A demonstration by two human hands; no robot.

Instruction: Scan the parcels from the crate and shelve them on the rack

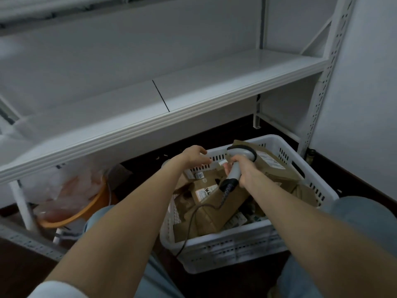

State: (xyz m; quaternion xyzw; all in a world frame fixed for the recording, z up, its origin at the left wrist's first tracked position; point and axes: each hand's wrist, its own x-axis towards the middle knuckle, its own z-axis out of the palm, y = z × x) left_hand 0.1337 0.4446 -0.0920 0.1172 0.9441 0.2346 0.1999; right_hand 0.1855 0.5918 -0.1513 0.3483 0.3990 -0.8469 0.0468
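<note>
My right hand (242, 172), at centre frame, is wrapped round the handle of a grey barcode scanner (240, 152), whose head points away from me over the crate. My left hand (194, 157) hovers just beside it with the fingers loosely stretched and gripping nothing. I cannot tell whether they touch the far rim.

Below both hands is the white slotted crate (236, 240), lower centre, filled with brown parcels (214, 205) lying at angles. The scanner and my right wrist hide part of them. The scanner's dark cable (194, 214) trails across the parcels and over the near rim.

The white rack shelf (193, 91) runs across mid frame above the crate. At lower left, under the shelf, an orange basin (86, 211) holds a crumpled plastic bag (64, 183).
</note>
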